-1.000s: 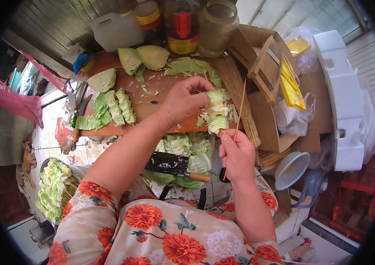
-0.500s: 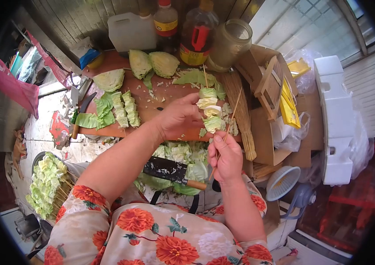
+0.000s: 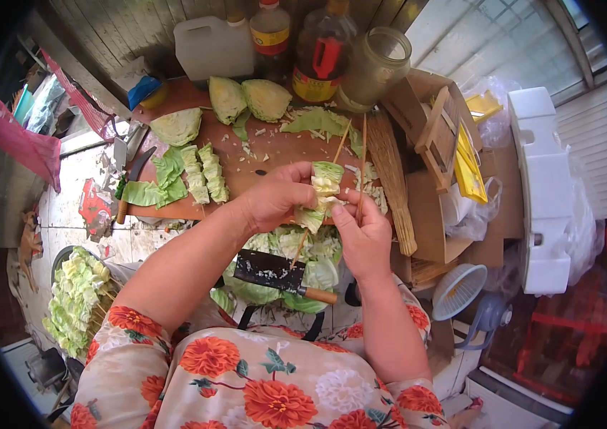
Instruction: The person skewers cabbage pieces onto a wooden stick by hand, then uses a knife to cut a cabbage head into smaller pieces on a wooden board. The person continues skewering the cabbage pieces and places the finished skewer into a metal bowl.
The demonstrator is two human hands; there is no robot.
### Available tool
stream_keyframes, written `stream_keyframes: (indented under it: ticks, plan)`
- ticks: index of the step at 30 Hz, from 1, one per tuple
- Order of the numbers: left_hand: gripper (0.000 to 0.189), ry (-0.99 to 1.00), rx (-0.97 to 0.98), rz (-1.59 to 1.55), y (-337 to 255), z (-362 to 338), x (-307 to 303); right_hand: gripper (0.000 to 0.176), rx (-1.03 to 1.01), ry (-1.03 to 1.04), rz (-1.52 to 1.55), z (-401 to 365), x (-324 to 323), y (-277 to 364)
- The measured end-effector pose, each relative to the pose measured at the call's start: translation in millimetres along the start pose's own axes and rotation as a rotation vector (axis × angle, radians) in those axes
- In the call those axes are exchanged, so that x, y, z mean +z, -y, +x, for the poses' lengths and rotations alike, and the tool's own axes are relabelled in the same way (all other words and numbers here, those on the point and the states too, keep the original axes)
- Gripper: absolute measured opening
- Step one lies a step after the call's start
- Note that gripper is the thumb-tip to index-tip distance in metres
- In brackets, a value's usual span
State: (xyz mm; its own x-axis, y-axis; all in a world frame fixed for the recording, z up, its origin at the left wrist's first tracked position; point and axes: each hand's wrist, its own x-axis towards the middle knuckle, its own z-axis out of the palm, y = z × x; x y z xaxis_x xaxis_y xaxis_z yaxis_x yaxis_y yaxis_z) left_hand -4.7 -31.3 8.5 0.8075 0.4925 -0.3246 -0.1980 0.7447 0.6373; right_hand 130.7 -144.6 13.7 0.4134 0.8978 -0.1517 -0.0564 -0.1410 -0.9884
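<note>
My left hand (image 3: 278, 199) is closed around the left side of folded cabbage pieces (image 3: 327, 179) threaded on a skewer. That skewer's bare ends stick out above and below, tilted to the right at the top. My right hand (image 3: 366, 239) pinches a second bare wooden skewer (image 3: 363, 154), nearly upright, and its fingertips are at the cabbage's right edge. Below the hands, a cleaver (image 3: 267, 273) flecked with cabbage bits lies across more cabbage (image 3: 303, 247). Two rows of threaded cabbage (image 3: 212, 173) rest on the wooden board (image 3: 246, 207) at the left.
Cabbage wedges (image 3: 266, 99) sit at the board's back, before a plastic jug (image 3: 210, 50), sauce bottles (image 3: 323, 53) and a glass jar (image 3: 375, 71). Bundled bare skewers (image 3: 391, 179) lie at right beside a cardboard box (image 3: 432, 222). A curved knife (image 3: 135, 175) is left; finished cabbage skewers (image 3: 78, 300) stand lower left.
The threaded cabbage has tilted and moved slightly down and left. My right hand has risen against its edge, and the skewer in that hand has swung from slanted to nearly upright.
</note>
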Motion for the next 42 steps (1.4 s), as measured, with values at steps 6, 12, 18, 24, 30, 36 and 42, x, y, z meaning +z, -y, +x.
stream_keyframes:
  ticks: [6, 12, 18, 24, 30, 36, 42]
  plan:
    - [0.053, 0.003, -0.036, 0.103, 8, 3, -8, 0.013, 0.01, 0.065, -0.185, -3, 2, 11]
    - [0.049, -0.007, -0.025, 0.192, 12, 6, -10, 0.017, -0.007, 0.133, -0.341, -2, -2, 11]
    - [0.033, -0.087, 0.033, 0.308, 4, 2, -2, 0.019, 0.059, 0.222, -0.369, -1, -4, 10]
    - [0.029, -0.323, 0.108, 0.311, -10, 9, -24, 0.021, 0.238, 0.271, -0.227, -11, -4, 10]
    - [0.026, -0.575, 0.09, 0.388, -5, 35, -63, 0.025, 0.189, 0.484, -0.566, -27, -10, -3]
    - [0.036, -0.6, 0.017, 0.566, 33, 85, -68, 0.028, 0.21, 0.366, -0.49, -39, -19, 3]
    - [0.046, -0.662, 0.151, 0.672, 81, 131, -35, 0.025, 0.176, 0.4, -0.429, -50, -24, 0]
